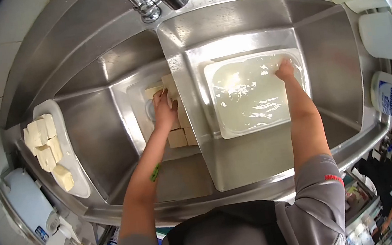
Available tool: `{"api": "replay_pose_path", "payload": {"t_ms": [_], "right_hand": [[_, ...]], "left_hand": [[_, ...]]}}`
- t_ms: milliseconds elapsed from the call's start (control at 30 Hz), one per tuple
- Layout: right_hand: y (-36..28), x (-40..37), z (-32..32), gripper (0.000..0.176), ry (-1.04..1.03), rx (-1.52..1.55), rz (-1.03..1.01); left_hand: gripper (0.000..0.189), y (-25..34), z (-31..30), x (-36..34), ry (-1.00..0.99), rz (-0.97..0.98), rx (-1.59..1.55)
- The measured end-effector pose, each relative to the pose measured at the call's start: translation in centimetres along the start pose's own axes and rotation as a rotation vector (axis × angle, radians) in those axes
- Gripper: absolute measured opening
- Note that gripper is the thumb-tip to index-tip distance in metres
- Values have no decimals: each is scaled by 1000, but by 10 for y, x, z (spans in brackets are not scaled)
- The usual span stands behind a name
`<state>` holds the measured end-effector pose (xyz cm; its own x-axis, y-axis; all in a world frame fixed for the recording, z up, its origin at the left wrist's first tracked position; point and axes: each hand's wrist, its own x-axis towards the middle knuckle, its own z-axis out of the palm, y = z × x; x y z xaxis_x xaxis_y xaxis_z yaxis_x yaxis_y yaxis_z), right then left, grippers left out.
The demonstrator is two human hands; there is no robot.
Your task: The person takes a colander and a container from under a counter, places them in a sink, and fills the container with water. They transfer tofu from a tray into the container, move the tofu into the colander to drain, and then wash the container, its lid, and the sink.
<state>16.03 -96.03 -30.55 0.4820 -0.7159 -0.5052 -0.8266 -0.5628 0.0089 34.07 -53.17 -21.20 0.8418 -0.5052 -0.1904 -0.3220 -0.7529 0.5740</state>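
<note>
My left hand [164,108] reaches into the left basin, fingers bent over a pale block [152,91] that looks like tofu or cheese. More tan-looking blocks [177,138] of the same kind lie beside and below it, partly hidden by the basin divider. In the right basin stands a white rectangular tub [231,134] of cloudy liquid. At the tub's right end is my right hand [285,68], its fingers curled at the liquid's surface; what they hold, if anything, is hidden.
Several pale blocks [42,136] sit on a white tray [80,181] on the left ledge. A faucet [150,8] rises behind the divider. White containers [386,90] line the right edge. A scale-like device [33,210] stands lower left; another person [390,185] is at lower right.
</note>
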Motion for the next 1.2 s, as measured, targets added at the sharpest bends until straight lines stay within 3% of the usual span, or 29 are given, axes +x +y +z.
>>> {"api": "replay_pose_path", "payload": {"t_ms": [67,133,267,333,367,500,567,600,667,700,767,800,867,1000,1067,1133,1200], "right_hand": [[1,14,14,77,8,-4,35],[4,22,30,70,76,111,133],[-10,-4,34,50,185,-24,104],[-9,9,61,52,237,254,78],[-17,8,63,69,307,429,71],[-49,-32,34,86,129,140,42],[-50,-40,34,90,71,634,206],[-53,-43,36,90,93,634,217],[-56,-52,56,80,83,1332,468],[-51,-56,56,80,89,1332,464],[-49,-77,50,63,-328,1940,244],[-52,-85,46,63,-322,1946,238],[-59,-110,31,52,-407,2278,257],[-69,-136,-3,51,-390,2352,58],[-73,-148,-26,47,-421,2269,-149],[-74,-149,-54,49,-525,2163,-355],[-93,-177,-104,53,-530,2039,-446]], "left_hand": [[42,-11,-27,-12,41,48,59],[38,-21,-50,-24,-74,-138,-123],[31,-33,-73,-43,-34,-290,-230],[27,-26,-84,-49,-50,-374,-282],[26,-26,-86,-51,-57,-345,-257],[25,-30,-89,-56,-91,-279,-357],[26,-40,-84,-54,-121,-268,-407],[26,-44,-80,-49,-142,-263,-452],[27,-38,-81,-42,-155,-237,-483],[28,-35,-84,-40,-157,-224,-502],[28,-24,-91,-39,-154,-219,-568],[29,-17,-95,-37,-157,-212,-635],[29,-2,-105,-37,-153,-176,-622],[30,51,-116,-40,-79,3,-672],[29,91,-128,-43,-91,138,-766],[29,116,-132,-37,-225,266,-844],[32,149,-161,-40,-444,206,-885]]}}
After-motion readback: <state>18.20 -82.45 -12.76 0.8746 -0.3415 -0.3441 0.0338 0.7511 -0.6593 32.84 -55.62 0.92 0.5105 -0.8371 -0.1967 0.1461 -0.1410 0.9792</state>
